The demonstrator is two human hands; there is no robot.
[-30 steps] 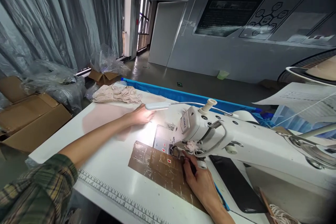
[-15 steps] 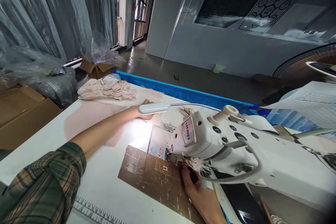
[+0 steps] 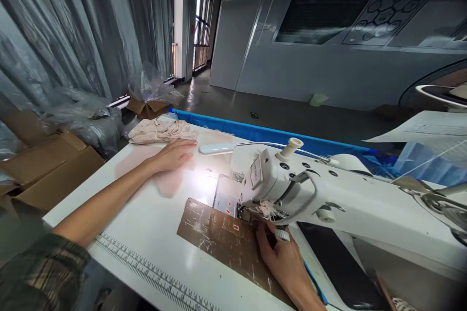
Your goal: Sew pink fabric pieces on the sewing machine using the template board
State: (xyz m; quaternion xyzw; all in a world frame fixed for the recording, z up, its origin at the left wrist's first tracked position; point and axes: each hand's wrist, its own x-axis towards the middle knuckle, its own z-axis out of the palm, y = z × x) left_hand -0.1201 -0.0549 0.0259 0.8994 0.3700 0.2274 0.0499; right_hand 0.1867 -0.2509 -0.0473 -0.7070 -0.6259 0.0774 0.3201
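My left hand (image 3: 174, 156) lies with its fingers stretched out over a pale pink fabric piece (image 3: 170, 183) on the white table. Just behind it rests a bundle of cream lace trim (image 3: 160, 131). At the head of a white sewing machine (image 3: 266, 182), my right hand (image 3: 282, 257) curls its thumb and forefinger together close to the needle area. Its fingertips are partly hidden by the machine head, so what they pinch does not show. Under that hand lies a brown, scuffed board (image 3: 215, 235) with small red arrow stickers.
A lamp (image 3: 217, 148) on a thin bent stem shines on the table. A printed ruler (image 3: 146, 267) runs along the front edge. A black phone-like slab (image 3: 339, 265) lies below the machine arm. Cardboard boxes (image 3: 62, 165) stand left; a blue cloth edge (image 3: 248, 130) borders the back.
My left hand has moved left and opened from a closed shape, fingers now laid out over the pink fabric. The view has shifted; my right hand stays by the needle area.
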